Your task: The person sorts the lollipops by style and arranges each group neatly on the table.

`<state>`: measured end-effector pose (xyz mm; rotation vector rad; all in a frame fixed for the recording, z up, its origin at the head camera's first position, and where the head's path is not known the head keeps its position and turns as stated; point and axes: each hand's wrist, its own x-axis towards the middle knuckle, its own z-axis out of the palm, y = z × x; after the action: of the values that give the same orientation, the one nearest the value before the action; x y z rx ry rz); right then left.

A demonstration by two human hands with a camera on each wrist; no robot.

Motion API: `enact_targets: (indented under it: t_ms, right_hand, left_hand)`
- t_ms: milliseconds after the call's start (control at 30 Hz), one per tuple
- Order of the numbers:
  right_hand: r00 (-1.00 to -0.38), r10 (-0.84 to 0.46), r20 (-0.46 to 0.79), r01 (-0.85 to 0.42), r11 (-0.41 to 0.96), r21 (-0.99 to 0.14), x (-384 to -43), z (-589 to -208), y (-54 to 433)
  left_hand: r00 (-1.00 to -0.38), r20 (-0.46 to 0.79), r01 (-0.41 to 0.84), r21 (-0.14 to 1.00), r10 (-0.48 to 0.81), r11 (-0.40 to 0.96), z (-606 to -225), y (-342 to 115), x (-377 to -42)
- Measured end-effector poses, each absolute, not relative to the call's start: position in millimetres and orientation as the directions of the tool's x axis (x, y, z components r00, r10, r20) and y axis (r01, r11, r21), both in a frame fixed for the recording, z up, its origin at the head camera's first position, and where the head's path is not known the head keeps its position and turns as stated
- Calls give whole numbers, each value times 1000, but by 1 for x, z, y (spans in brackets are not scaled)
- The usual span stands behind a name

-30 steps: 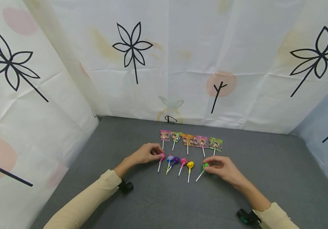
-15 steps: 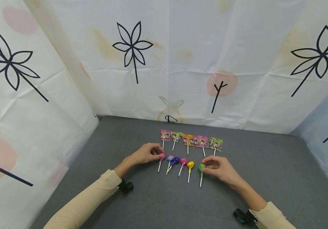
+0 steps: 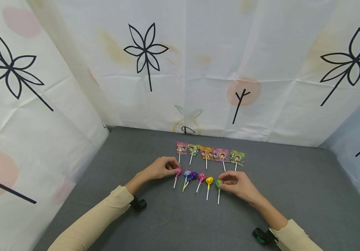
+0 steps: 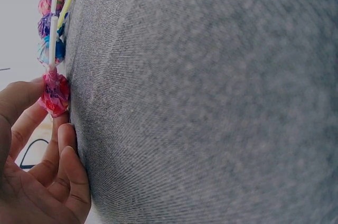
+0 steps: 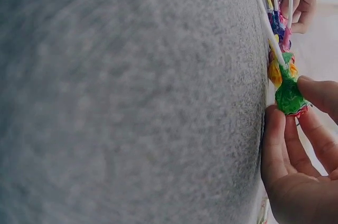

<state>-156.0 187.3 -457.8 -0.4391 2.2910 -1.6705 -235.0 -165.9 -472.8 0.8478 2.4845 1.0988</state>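
At the left end of a row of round lollipops, my left hand [image 3: 161, 168] pinches the head of a pink lollipop [image 4: 55, 94] between thumb and fingers. Its white stick points toward me. My right hand [image 3: 241, 186] holds a green lollipop [image 5: 289, 97] by its wrapped head at the row's right end, white stick also toward me. Between the hands lie a blue lollipop [image 3: 186, 173], a purple lollipop [image 3: 194, 175], a second pink lollipop [image 3: 201, 176] and a yellow lollipop [image 3: 209, 180]. The blue and purple ones sit close, their sticks crossing.
Behind this row, several flat-packed lollipops form a second line, from a pink packet [image 3: 181, 148] to a green packet [image 3: 237, 157]. Everything lies on a grey cloth-covered table [image 3: 180, 223]. White patterned curtains [image 3: 199, 69] stand at the back and sides.
My right hand has moved left with the green lollipop, bringing it beside the yellow one. Its stick has swung from slanting to nearly straight toward me. My left hand stays in place.
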Motion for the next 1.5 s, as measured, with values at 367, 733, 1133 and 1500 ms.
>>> enact_targets:
  t_ms: [367,733,1133,1500]
  right_hand:
    - [-925,-378,-40,-88,316,-945,-158,-458,185]
    - [-925,-378,-44,-88,325,-942,-158,-459,186]
    - [-928,-367,-62,-63,319,-946,-154,-456,201]
    - [-944,-313,-105,-3,325,-946,-142,-443,226]
  left_hand:
    - [-789,-39,386,745,613,544,-472,-165,-233]
    - [-787,-41,394,734,615,554,-473,-162,-234]
    - [-765,-23,417,744,644,522,-472,-161,-235]
    - [-756,3,442,740,655,507,-466,-172,-232]
